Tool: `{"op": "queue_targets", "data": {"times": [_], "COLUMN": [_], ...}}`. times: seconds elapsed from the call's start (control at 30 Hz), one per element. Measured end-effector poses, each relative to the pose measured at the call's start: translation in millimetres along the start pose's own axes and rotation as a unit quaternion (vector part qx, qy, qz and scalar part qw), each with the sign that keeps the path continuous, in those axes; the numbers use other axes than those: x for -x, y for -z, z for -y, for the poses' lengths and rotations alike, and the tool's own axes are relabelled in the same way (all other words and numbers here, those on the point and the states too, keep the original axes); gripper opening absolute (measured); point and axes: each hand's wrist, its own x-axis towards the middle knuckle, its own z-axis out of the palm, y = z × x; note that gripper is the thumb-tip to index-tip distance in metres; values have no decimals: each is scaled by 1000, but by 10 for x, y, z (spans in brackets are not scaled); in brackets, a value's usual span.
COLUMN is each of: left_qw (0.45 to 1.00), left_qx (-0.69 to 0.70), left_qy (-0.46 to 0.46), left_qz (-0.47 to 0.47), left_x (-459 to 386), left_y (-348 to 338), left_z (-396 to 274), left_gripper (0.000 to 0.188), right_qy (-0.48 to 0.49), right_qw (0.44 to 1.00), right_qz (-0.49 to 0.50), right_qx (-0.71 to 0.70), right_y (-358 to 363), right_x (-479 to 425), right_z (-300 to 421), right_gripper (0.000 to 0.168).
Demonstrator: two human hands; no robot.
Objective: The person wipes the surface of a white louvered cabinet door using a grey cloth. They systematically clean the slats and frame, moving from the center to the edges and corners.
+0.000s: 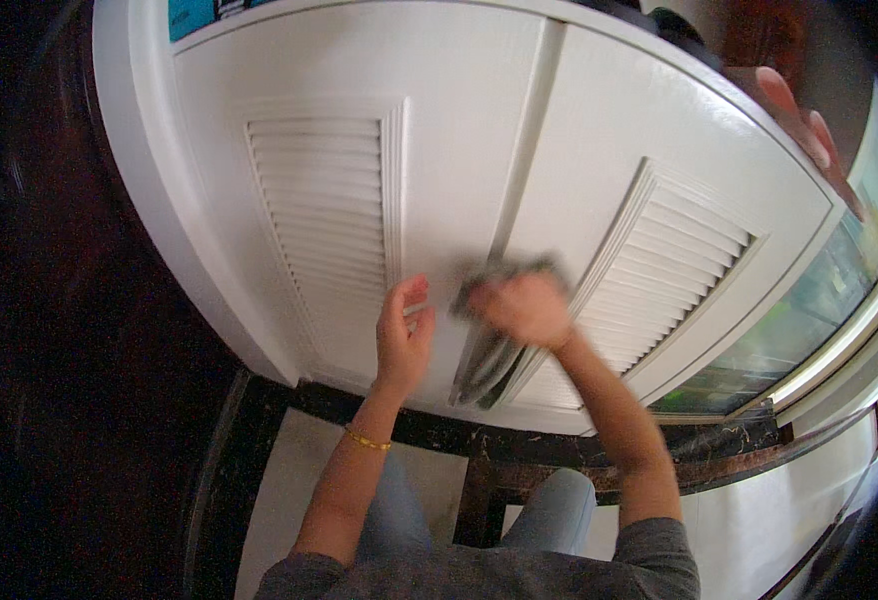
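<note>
My right hand (525, 307) is closed on a grey-green cloth (488, 371), blurred by motion. The cloth bunches around the fingers and hangs below them, in front of the gap between two white cabinet doors. My left hand (403, 334) is to the left of it, fingers slightly curled and apart from the thumb, with nothing in it. Behind that hand is the left louvred door (454, 135); the right louvred door (604, 112) reaches behind my right forearm. Whether the cloth touches the doors cannot be made out.
A dark stone border (424, 431) runs along the cabinet's foot, above pale floor tiles (289, 487). To the right is a glass pane (754, 352) with reflections. Reddish items (791, 105) and a turquoise item (191, 19) sit beyond the cabinet's upper edge.
</note>
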Motion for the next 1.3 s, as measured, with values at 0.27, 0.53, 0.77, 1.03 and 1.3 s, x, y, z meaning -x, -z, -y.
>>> {"op": "queue_targets", "data": {"times": [0.27,0.53,0.77,1.03,1.3], "left_qw": [997,997,997,998,960], "left_qx": [58,7,-10,27,-106], "left_qy": [1,58,76,34,-253], "left_qz": [-44,-47,-16,-47,-58], "left_x": [6,259,481,359,-5], "left_y": [112,192,177,24,-500], "left_z": [130,592,619,617,492], "left_gripper": [32,29,28,29,35], "right_qy": [-138,-20,160,-108,-104], "right_qw": [741,856,919,793,844], "right_qz": [-490,-385,-185,-474,-414], "right_qx": [438,345,309,367,325], "right_y": [1527,-1437,-2168,580,-1899], "right_x": [-714,59,547,-137,565], "right_z": [50,-7,-261,-428,-234], "right_gripper": [42,41,36,39,37]}}
